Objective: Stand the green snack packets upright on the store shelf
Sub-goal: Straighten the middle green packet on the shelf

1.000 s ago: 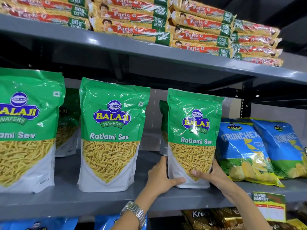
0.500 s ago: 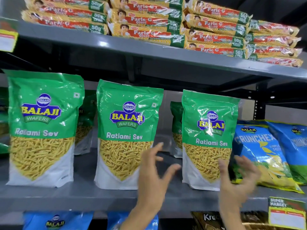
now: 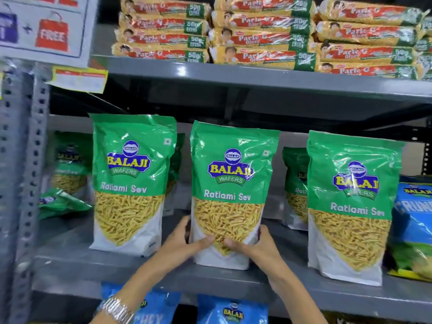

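Observation:
Three green Ratlami Sev packets stand upright along the front of the grey shelf [image 3: 131, 268]. My left hand [image 3: 184, 242] and my right hand [image 3: 254, 245] grip the lower sides of the middle packet [image 3: 231, 183], thumbs on its front. The left packet [image 3: 131, 178] and the right packet [image 3: 350, 202] stand free. More green packets stand behind, one behind the left packet [image 3: 69, 164] and one between middle and right [image 3: 294, 183]. A small green packet [image 3: 60, 204] lies flat at the far left.
Blue Crunchex bags [image 3: 413, 225] lean at the right end of the shelf. Stacked Parle-G biscuit packs [image 3: 261, 40] fill the shelf above. A perforated grey upright [image 3: 23, 183] borders the left. Blue packets [image 3: 231, 312] hang below the shelf.
Both hands let go of the right packet, moved left and now grip the middle packet. The view has shifted left.

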The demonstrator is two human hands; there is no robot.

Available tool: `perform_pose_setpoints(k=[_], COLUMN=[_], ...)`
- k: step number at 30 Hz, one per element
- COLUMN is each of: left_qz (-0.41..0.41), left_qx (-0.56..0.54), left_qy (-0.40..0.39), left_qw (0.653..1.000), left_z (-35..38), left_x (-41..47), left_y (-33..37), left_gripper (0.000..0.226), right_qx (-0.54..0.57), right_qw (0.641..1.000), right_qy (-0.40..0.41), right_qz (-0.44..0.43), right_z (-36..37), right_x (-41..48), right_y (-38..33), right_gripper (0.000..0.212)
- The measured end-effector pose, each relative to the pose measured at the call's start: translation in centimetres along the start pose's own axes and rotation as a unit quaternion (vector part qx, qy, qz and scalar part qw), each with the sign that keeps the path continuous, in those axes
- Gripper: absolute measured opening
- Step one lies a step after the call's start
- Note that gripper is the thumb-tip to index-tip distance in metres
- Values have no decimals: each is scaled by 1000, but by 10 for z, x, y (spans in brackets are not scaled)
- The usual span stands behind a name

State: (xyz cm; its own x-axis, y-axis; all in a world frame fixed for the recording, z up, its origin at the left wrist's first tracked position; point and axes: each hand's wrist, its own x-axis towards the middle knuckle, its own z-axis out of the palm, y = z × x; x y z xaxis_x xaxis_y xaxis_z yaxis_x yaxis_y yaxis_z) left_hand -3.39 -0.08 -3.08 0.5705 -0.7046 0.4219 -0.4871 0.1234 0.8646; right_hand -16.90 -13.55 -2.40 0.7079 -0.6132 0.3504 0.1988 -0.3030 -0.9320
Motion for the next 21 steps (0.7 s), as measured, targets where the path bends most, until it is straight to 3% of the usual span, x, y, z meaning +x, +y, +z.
perform_pose_setpoints(k=[7,11,16,21], left_qz=[-7,5,14,24], left_qx=[18,24,46,42], left_qy=[-18,-20,-10,0], left_qw=[1000,999,999,999], left_z=[6,15,16,17], left_x=[8,10,8,7], left_y=[-2,-3,-3,-6], left_gripper=[84,83,107,72], right_qx=[-4,19,36,38], right_qw=[1000,1000,999,999], right_qy=[-8,-4,-8,-12], right_qz=[14,13,12,3], right_z=[-18,-27,-26,-24], right_x=[3,3,4,1], right_y=[4,10,10,8], right_gripper=[82,76,77,75])
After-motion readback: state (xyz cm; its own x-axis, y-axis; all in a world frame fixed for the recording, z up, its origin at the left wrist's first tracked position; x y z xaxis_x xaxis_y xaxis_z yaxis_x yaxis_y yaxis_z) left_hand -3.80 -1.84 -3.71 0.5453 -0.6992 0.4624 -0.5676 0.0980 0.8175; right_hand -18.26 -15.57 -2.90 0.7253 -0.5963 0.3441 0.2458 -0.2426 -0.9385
